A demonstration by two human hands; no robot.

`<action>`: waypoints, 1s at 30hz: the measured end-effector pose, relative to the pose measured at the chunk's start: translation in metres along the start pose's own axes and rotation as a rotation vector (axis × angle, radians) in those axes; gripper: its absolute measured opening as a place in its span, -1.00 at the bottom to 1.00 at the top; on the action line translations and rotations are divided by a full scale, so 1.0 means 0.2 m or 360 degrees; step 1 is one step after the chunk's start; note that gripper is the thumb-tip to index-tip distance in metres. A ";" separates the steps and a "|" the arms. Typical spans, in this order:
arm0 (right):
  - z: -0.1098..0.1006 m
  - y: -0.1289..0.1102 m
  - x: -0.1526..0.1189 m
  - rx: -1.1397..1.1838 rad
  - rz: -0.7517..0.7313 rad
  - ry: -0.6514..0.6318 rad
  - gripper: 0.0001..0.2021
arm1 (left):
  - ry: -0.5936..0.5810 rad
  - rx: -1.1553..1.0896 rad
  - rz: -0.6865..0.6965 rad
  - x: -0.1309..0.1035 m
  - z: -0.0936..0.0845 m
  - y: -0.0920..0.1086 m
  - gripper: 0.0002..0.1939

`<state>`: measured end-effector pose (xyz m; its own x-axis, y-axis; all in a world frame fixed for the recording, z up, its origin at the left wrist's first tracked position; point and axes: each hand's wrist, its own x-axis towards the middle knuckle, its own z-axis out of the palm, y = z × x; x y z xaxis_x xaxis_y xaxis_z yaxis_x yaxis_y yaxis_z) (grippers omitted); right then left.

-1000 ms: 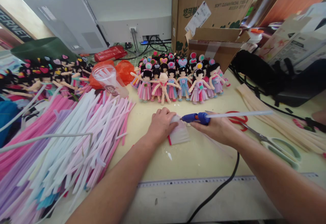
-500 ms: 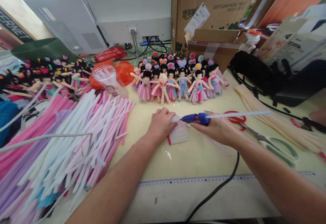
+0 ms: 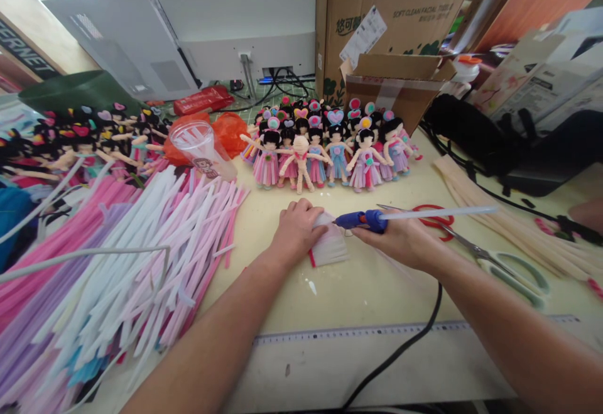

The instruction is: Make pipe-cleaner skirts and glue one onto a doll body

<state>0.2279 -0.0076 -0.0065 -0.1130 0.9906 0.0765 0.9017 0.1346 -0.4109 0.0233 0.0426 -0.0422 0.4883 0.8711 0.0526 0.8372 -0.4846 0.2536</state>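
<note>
My left hand (image 3: 298,228) presses on a small panel of white strips (image 3: 331,249) with a red strip along its left edge. My right hand (image 3: 400,238) grips a blue glue gun (image 3: 360,220), and a long clear glue stick (image 3: 447,212) sticks out of its back. The gun's nozzle is at the panel's upper edge, close to my left fingers. Just beyond my left hand stands a bare cream doll figure (image 3: 302,163), in front of several finished dolls (image 3: 367,159) in pink, purple and blue skirts.
Bundles of coloured pipe cleaners (image 3: 122,257) cover the left side beside a plastic cup (image 3: 198,144). Red-handled scissors (image 3: 433,216), green-handled scissors (image 3: 518,276) and cream strips (image 3: 499,219) lie at right. A ruler (image 3: 339,333) and black cord (image 3: 400,354) are in front. Cardboard boxes (image 3: 391,5) stand behind.
</note>
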 end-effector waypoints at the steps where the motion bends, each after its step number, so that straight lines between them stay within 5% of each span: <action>1: 0.00 0.00 0.00 0.0009 -0.0007 0.0002 -0.74 | 0.0001 0.0001 -0.0001 0.00 0.00 0.00 -0.64; 30: -0.04 -0.02 -0.02 0.0039 0.0058 -0.0116 -0.73 | -0.0022 0.0024 -0.0015 0.00 -0.02 0.02 -0.64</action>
<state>0.2272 -0.0131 0.0015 -0.1114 0.9938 -0.0049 0.8954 0.0982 -0.4342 0.0246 0.0410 -0.0376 0.4836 0.8745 0.0368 0.8454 -0.4775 0.2393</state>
